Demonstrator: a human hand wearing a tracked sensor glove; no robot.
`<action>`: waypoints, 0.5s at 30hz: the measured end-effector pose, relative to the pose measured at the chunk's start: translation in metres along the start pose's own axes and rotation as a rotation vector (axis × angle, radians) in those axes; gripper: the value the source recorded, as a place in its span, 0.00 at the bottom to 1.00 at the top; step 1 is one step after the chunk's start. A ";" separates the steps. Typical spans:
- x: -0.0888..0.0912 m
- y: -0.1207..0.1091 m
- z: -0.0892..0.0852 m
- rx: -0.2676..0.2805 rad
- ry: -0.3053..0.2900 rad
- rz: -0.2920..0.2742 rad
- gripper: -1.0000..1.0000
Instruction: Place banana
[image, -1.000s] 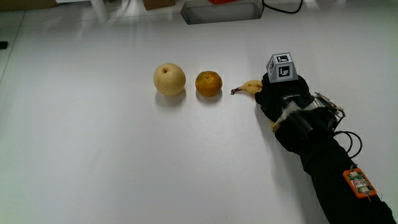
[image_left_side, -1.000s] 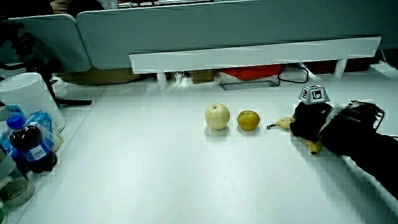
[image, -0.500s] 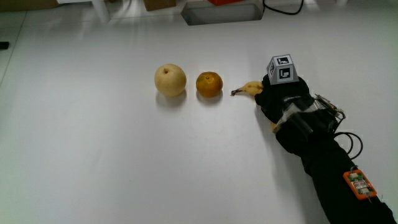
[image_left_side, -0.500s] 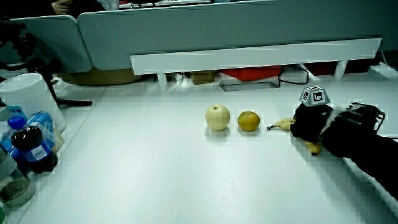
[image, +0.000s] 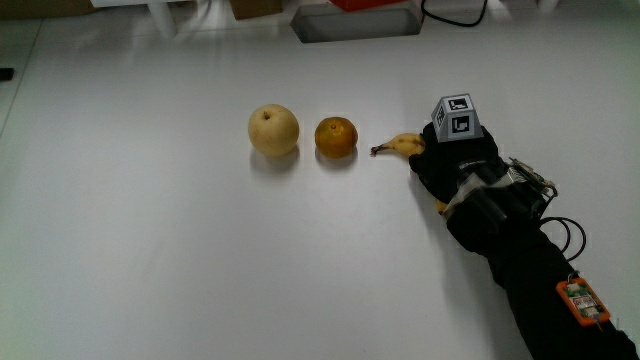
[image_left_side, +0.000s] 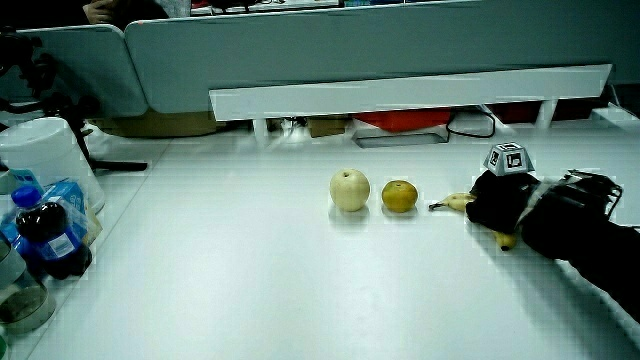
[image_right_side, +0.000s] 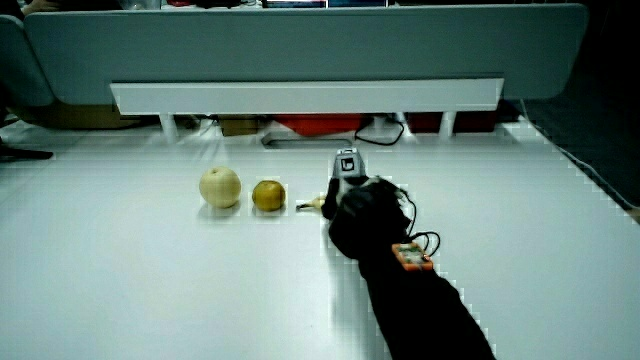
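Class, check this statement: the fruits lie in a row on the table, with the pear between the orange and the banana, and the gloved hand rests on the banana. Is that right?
Not quite. The main view shows the orange in the middle, between the pear and the banana. The rest holds: they lie in a row on the table, and the hand rests on the banana.

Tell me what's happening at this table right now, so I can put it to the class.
A hand in a black glove rests over a banana that lies on the white table, with both ends of the banana showing from under the glove. The banana's stem end points toward an orange, and a pale round fruit sits beside the orange, so the three form a row. The hand covers the banana's middle.
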 end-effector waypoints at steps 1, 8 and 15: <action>0.001 0.001 -0.001 -0.002 -0.001 0.000 0.19; 0.014 0.002 -0.006 -0.038 0.089 -0.029 0.09; 0.023 -0.005 0.000 -0.044 0.132 0.010 0.00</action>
